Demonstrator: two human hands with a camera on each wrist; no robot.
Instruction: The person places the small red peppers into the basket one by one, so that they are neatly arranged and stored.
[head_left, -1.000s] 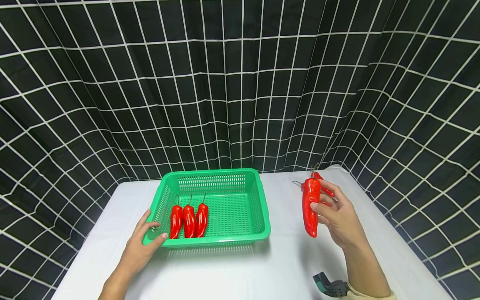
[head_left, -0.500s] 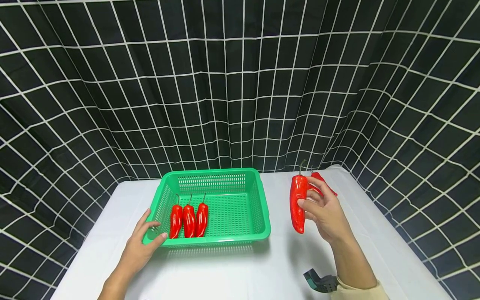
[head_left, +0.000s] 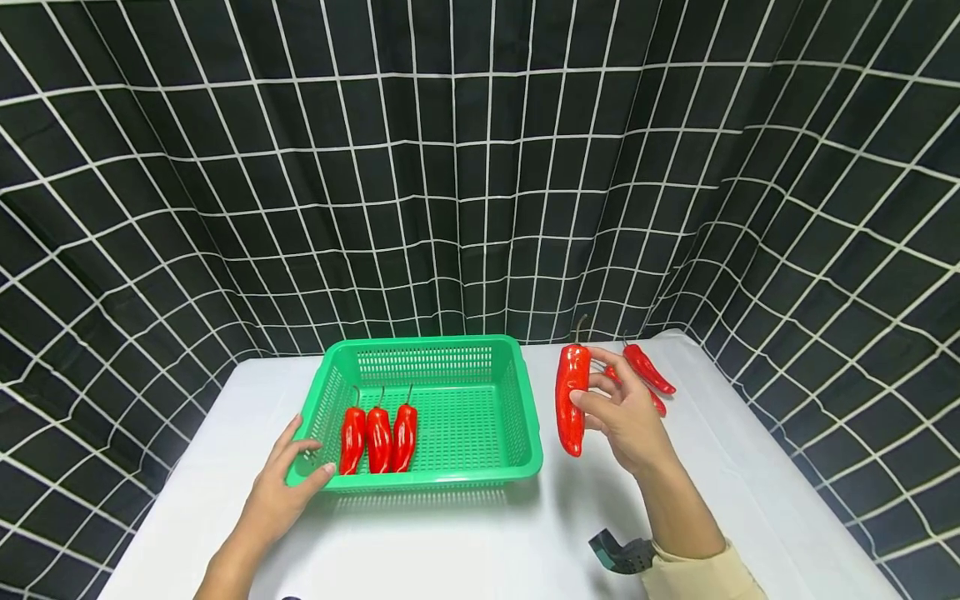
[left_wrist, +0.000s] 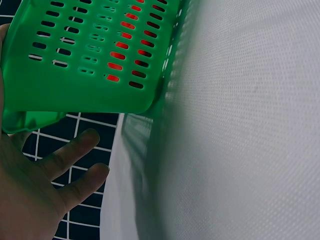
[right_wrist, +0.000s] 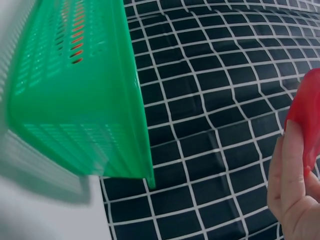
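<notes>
item: one held red pepper, stem up, off the table, just right of the green basket and apart from it.

item: the right hand, which we recorded pinching that pepper between thumb and fingers.

item: the left hand, fingers loosely spread, resting on the basket's near left corner, no pepper in it.

item: three basket peppers, side by side at the left within.

item: two loose peppers on the table, beyond the right hand.

hazards, as we judged them: the glossy skin could have slipped or swivelled, the pinch being narrow; the hanging tip, if carried low, could have snagged the right rim and shoved the basket, since the left hand's light touch might not have checked it.
</notes>
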